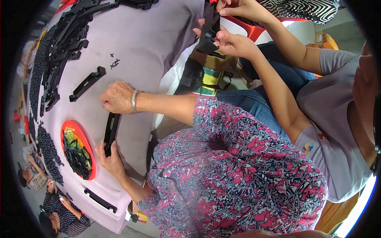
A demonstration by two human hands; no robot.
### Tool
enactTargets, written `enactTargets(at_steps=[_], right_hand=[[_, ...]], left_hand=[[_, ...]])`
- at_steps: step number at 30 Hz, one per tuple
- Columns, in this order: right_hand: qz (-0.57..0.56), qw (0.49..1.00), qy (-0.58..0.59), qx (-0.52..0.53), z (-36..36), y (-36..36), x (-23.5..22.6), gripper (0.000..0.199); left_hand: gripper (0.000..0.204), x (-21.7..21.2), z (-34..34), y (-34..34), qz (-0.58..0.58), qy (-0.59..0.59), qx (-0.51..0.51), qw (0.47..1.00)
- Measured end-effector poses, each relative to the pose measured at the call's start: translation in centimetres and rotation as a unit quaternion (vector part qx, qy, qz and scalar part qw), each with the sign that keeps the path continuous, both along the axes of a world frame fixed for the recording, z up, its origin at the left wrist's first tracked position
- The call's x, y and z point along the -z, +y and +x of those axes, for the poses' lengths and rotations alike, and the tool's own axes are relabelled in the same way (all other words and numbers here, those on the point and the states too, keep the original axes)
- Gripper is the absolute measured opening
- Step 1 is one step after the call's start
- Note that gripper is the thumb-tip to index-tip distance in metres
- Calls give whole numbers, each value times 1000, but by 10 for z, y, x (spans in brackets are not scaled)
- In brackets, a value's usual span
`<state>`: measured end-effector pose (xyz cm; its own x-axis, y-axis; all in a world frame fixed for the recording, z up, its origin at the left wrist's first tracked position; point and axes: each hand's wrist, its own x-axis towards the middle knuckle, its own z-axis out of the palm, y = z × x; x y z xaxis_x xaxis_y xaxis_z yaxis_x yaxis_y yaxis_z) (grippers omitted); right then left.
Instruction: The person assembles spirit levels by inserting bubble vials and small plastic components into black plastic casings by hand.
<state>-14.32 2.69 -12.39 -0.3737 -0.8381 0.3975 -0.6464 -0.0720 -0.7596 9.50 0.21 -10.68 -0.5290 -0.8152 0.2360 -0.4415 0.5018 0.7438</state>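
My left hand (112,162) grips the lower end of a long black plastic bar (112,129), thumb and fingers on either side of it. Over the bar's upper end, my right hand (120,97), a bracelet at its wrist, is closed with its fingers curled under. What those fingers pinch is hidden. A similar black bar (87,84) lies beyond my right hand, and another black bar (100,200) rests near the table's lower end. Beside my left hand sits a red oval tray (93,168) of thin black strips on a yellow-green bottom.
Black bars (65,51) pile along the table's far side, next to heaps of small dark pieces (47,148). Several tiny black pieces (114,63) lie on the pale cloth (131,35). At upper right, a co-worker's hands (236,43) hold a black part (208,33). Other people sit across.
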Motion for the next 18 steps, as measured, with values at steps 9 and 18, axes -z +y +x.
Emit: enactTargets(at_steps=[9,18], right_hand=[[-14,1000,10,4,-1,1,1,11],[6,1000,-1,-3,-1,2,-2,11]], left_hand=[[34,-1,-2,1,-2,-18,-10,1000],[34,-3,-1,1,-33,-28,-6,999]])
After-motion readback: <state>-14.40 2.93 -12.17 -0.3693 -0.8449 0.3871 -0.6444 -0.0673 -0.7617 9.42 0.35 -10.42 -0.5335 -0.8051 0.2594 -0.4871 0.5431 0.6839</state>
